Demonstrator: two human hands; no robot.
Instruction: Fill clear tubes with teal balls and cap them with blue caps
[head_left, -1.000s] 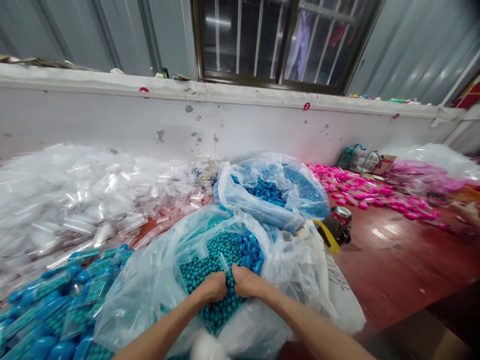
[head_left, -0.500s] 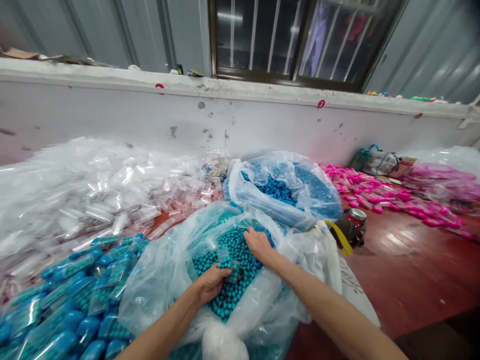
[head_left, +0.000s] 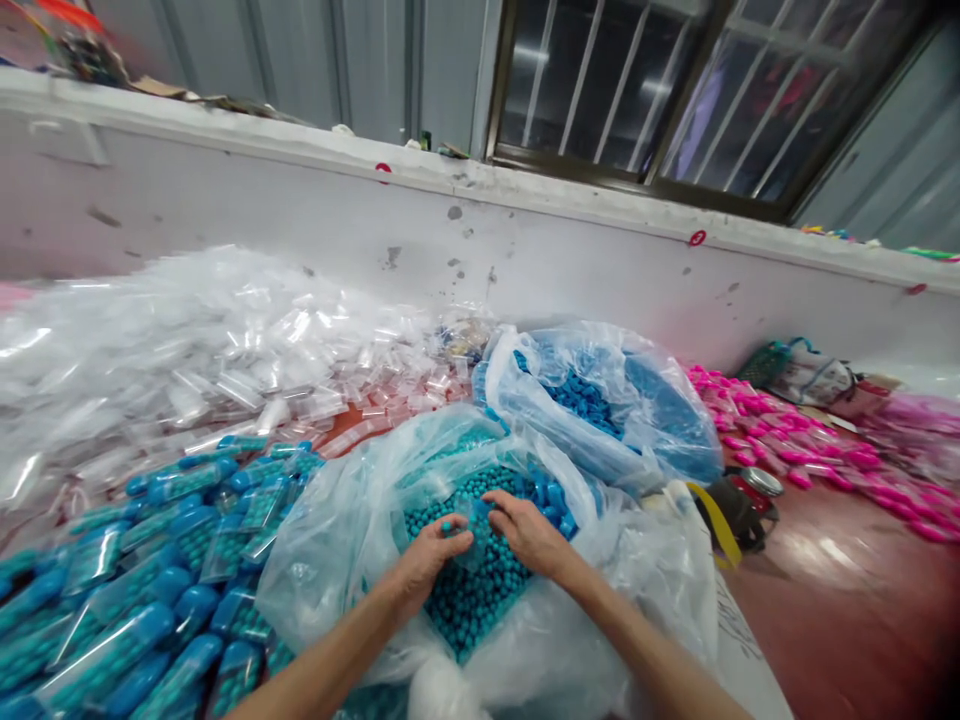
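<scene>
A clear plastic bag (head_left: 330,560) stands open in front of me, full of teal beads (head_left: 480,600), with blue caps (head_left: 551,500) at its right inner side. Above the beads my left hand (head_left: 433,555) is closed round a small clear container (head_left: 474,520), with a teal bead by its fingertips. My right hand (head_left: 525,530) is just right of it, its fingers bent together near the container's rim; what they hold, if anything, is too small to make out.
Filled bead tubes with blue caps (head_left: 187,560) lie at left, below a heap of clear tubes (head_left: 225,340). Behind stands a bag of blue pieces (head_left: 675,420). Pink pieces (head_left: 810,430) and a jar (head_left: 757,485) are at right.
The view has turned left. My right hand has come down from the bag's far side to beside my left hand, which now holds the container more upright.
</scene>
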